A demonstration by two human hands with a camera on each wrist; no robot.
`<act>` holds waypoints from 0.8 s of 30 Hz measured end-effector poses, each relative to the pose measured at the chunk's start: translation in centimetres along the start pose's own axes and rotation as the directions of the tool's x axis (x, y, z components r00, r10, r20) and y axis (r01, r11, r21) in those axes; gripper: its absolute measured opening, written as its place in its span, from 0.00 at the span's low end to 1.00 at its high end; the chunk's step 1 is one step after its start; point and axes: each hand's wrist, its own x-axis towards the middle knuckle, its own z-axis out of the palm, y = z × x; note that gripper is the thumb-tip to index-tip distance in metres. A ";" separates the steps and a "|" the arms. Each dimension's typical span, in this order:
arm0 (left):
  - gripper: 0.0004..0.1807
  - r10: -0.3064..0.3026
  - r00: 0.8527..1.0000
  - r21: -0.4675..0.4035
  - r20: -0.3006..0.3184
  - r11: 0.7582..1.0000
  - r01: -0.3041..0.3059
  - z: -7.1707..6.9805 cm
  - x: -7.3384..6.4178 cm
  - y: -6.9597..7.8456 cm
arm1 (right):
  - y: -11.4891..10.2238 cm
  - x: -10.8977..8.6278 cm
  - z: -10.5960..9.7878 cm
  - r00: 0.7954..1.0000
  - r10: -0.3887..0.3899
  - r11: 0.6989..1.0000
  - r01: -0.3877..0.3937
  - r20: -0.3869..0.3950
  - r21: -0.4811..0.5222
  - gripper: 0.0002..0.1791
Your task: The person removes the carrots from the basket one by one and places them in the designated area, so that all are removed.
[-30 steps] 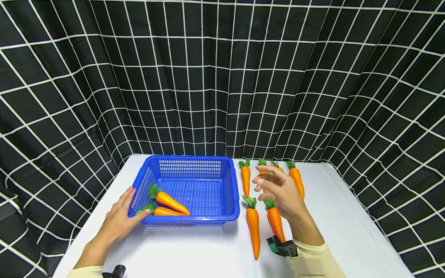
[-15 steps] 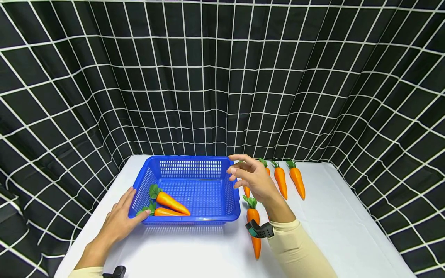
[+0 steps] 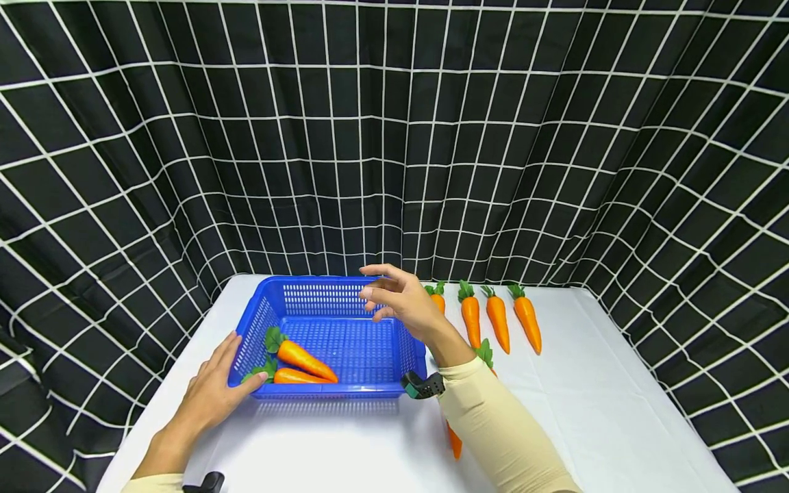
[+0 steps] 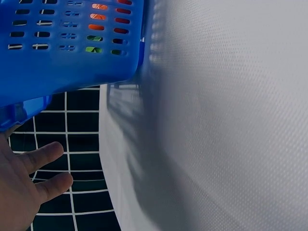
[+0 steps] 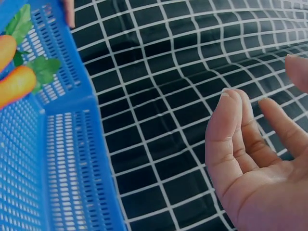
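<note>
My left hand point(image 3: 209, 387) rests against the left end of the blue plastic basket point(image 3: 345, 389), its fingers extended along the side and the thumb at the near rim. Two carrots with green tops lie in the basket's near left corner: an upper carrot point(image 3: 305, 359) and a lower carrot point(image 3: 296, 376), partly behind the rim. Over the basket's right part hovers my right hand point(image 3: 403, 305), fingers loosely bent and apart, holding nothing. The right wrist view shows the same empty right hand point(image 5: 260, 168) beside the basket point(image 5: 72, 163).
Right of the basket, several carrots lie on the white table point(image 3: 592, 383): a back-row carrot point(image 3: 470, 318), another carrot point(image 3: 498, 322) and a rightmost carrot point(image 3: 526, 320). My right forearm partly hides a nearer carrot point(image 3: 455, 444). A black gridded curtain point(image 3: 382, 137) surrounds the table.
My right hand has moved left, from above the carrots to over the basket, empty throughout. My left hand and the carrots have stayed in place.
</note>
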 end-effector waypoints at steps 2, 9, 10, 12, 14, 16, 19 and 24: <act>0.52 -0.001 1.000 -0.001 0.002 1.000 0.001 0.0 0.0 0.1 | 0.2 0.6 0.3 1.000 0.006 1.000 -0.006 0.017 0.002 0.23; 0.51 0.006 1.000 -0.002 -0.009 1.000 -0.006 0.0 0.0 0.2 | 0.9 1.7 1.0 0.998 0.047 0.999 -0.046 0.047 -0.013 0.24; 0.51 0.006 1.000 -0.002 -0.008 1.000 -0.006 0.0 0.0 0.2 | 1.1 1.9 1.0 0.997 0.054 0.998 -0.053 0.052 -0.014 0.24; 0.51 0.006 1.000 -0.003 -0.007 1.000 -0.006 0.0 0.0 0.1 | 1.3 2.1 1.1 0.996 0.061 0.998 -0.060 0.063 -0.015 0.24; 0.51 0.003 1.000 -0.003 -0.003 1.000 -0.003 0.0 0.0 0.1 | 1.6 2.4 1.2 0.995 0.068 0.998 -0.067 0.075 -0.016 0.24; 0.52 -0.004 1.000 -0.005 0.004 1.000 0.004 -0.1 -0.1 0.2 | 1.8 2.7 1.4 0.994 0.073 0.997 -0.071 0.087 -0.028 0.25; 0.52 -0.013 1.000 -0.004 0.010 1.000 0.013 -0.1 -0.1 0.2 | 2.3 3.3 1.6 0.990 0.091 0.995 -0.086 0.103 -0.047 0.25; 0.52 -0.023 1.000 -0.007 0.016 1.000 0.023 -0.2 -0.2 0.3 | 3.2 4.4 1.9 0.983 0.137 0.990 -0.131 0.126 -0.056 0.24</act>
